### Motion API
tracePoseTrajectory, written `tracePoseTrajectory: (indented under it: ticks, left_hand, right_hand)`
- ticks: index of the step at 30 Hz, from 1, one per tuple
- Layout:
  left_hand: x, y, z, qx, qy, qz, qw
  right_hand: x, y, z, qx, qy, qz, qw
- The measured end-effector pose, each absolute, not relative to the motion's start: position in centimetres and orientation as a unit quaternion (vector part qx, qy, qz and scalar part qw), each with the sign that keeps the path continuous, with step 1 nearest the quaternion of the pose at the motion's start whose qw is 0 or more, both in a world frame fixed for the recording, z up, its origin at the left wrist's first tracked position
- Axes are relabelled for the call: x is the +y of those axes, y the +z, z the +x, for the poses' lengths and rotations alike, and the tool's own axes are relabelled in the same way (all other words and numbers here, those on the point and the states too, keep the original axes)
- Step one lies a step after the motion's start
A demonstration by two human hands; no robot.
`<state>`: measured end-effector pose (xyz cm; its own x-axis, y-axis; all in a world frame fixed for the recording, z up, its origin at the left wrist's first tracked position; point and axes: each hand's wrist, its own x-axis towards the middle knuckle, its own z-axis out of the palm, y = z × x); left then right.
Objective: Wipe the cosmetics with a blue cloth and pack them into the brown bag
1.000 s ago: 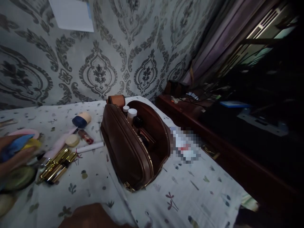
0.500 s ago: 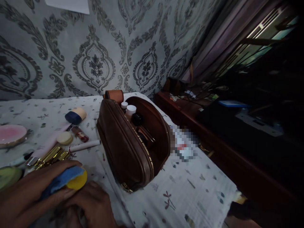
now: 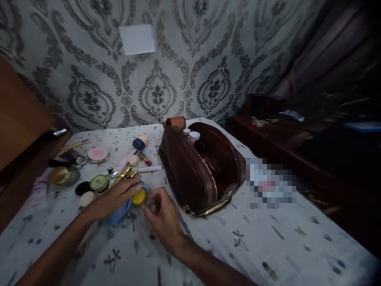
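My left hand (image 3: 114, 198) is closed around a blue cloth (image 3: 117, 216) and a small round container with a yellow face (image 3: 139, 196), which shows at the fingertips. Just to its right is my right hand (image 3: 166, 222), thumb and curled forefinger apart with nothing seen between them. Whether its thumb touches the container I cannot tell. A brown leather toiletry bag (image 3: 186, 174) stands unzipped beyond my right hand, holding white-capped bottles (image 3: 194, 136) and a black round item (image 3: 200, 146). Gold tubes (image 3: 126, 173) lie beside my left hand.
Loose cosmetics lie to the left: a pink compact (image 3: 98, 154), a green-topped jar (image 3: 99, 183), a white tube (image 3: 149, 169) and a navy-and-beige item (image 3: 141, 142). The patterned sheet (image 3: 238, 258) ends at dark red wooden furniture (image 3: 253, 135) on the right.
The view has swung left and widened, so the bag appears further right. My right hand has come apart from the left, its fingers more spread. The left keeps hold of the cloth and container.
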<state>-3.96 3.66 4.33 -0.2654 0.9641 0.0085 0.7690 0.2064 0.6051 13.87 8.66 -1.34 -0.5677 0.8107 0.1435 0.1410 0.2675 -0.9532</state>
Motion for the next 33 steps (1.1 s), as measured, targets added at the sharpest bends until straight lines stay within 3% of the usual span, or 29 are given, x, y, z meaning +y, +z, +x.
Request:
tracePoseTrajectory:
  ticks: [3, 8, 13, 18, 24, 29, 33]
  left_hand:
    - [2.3, 4.3, -3.5, 0.718, 0.301, 0.594, 0.202]
    - [0.9, 3.4, -1.9, 0.713, 0.391, 0.578, 0.076]
    - [0.9, 0.7, 0.1, 0.679, 0.398, 0.617, 0.021]
    - [0.8, -0.2, 0.0, 0.671, 0.465, 0.574, 0.065]
    - [0.8, -0.3, -1.2, 0.675, 0.515, 0.503, 0.16]
    - [1.1, -0.9, -1.9, 0.66, 0.554, 0.481, 0.162]
    - [1.1, -0.9, -1.6, 0.651, 0.542, 0.507, 0.158]
  right_hand:
    - [8.8, -2.0, 13.7, -0.743, 0.487, -0.292, 0.355]
    - [9.3, -4.0, 13.1, -0.797, 0.417, -0.233, 0.37]
    - [9.8, -4.6, 12.8, -0.831, 0.38, -0.203, 0.353]
    - [9.9, -3.9, 13.1, -0.844, 0.383, -0.207, 0.314]
    - [9.7, -4.0, 12.9, -0.809, 0.426, -0.205, 0.348]
    - [9.4, -3.4, 13.0, -0.805, 0.452, -0.192, 0.334]
    - [9.7, -3.3, 13.0, -0.835, 0.387, -0.174, 0.35]
